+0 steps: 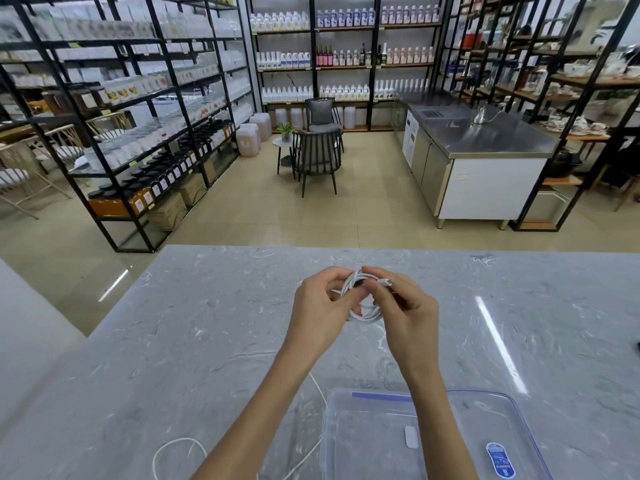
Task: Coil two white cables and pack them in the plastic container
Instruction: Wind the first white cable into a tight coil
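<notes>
Both hands meet above the marble counter (173, 323): the left hand (320, 313) pinches the coiled cable (363, 315), and the right hand (405, 306) grips its connector end at twelve o'clock. One coil looks nearly done. The second cable (173, 445) sprawls loose at seven o'clock. The plastic container (519, 410), five o'clock, holds no cable yet.

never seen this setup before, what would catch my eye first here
First, the two hands meeting over the middle of the grey marble table: the left hand and right hand pinch a small coiled white cable between them. Nearer the camera sits a clear plastic container, with a second white cable lying loose to its left.
</notes>
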`<state>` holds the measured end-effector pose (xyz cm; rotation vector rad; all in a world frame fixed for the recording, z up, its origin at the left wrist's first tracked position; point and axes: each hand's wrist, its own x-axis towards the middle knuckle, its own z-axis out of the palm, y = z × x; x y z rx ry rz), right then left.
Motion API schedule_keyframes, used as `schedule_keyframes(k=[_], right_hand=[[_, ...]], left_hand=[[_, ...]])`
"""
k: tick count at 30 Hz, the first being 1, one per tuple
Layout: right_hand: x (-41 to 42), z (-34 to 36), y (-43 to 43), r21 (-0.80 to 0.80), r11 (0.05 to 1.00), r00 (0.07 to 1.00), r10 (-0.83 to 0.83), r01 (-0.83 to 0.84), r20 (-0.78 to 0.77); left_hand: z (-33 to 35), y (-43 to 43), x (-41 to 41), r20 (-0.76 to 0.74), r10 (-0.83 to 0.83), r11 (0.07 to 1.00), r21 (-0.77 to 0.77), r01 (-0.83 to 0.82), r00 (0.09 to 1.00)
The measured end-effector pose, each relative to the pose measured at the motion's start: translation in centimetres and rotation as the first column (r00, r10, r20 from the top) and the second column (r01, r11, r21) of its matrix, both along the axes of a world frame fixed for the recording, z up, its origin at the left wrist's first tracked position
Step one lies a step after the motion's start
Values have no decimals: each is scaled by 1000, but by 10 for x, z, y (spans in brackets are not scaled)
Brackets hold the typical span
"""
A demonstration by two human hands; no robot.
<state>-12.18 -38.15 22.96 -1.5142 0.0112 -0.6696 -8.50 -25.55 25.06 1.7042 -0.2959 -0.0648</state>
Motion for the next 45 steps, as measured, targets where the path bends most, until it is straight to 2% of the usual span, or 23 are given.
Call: schedule_keyframes(k=[3,5,7,9,12,14,17,19,22,23,25,27,30,32,36,40,43,45], right_hand=[[-2,2,0,56,998,1000,5,-6,15],[-3,5,-3,104,994,999,44,-44,3],[-4,11,-9,129,986,994,111,-107,-19],[-5,16,-14,123,975,980,193,-187,-46],[-6,19,-16,113,968,969,235,-226,-76],[-6,19,-13,107,967,966,241,-232,-88],[-5,18,-8,158,954,958,271,-255,-93],[-6,20,-6,176,948,953,286,-267,-97],[-10,23,-7,134,946,944,311,-295,-114],[-11,23,-8,121,949,946,304,-290,-117],[-11,22,-9,132,960,960,262,-249,-99],[-10,22,-6,134,974,979,192,-182,-62],[-8,21,5,51,997,998,63,-64,14],[-7,20,10,-25,1000,997,-8,10,71],[-4,14,6,-136,988,990,-58,76,131],[-5,12,5,-239,966,987,-69,103,145],[-5,14,14,-42,998,997,-46,48,57],[-4,15,20,60,995,997,-78,77,21]], left_hand=[[9,12,5,-197,-250,963,-150,222,948],[15,24,10,-279,-462,877,-289,385,842],[15,35,14,-307,-625,760,-450,470,717],[11,39,15,-334,-666,717,-531,452,667],[3,35,13,-365,-658,727,-538,427,658],[1,32,11,-347,-668,716,-541,441,658],[2,26,8,-313,-732,639,-625,449,605],[2,23,6,-300,-746,625,-626,467,595],[3,24,5,-264,-746,630,-576,520,612],[4,24,4,-240,-723,656,-532,535,648],[2,22,3,-172,-592,772,-401,493,787],[-1,21,2,-103,-492,823,-377,424,864],[-11,21,-2,-72,-533,748,-505,430,843],[-16,21,-4,-61,-512,747,-525,409,857],[-16,24,-4,-99,-555,686,-616,387,826],[-11,22,-5,-109,-458,742,-594,312,882],[-7,7,-14,-99,-350,723,-661,201,932],[-8,-5,-21,-87,-260,713,-689,130,962]])
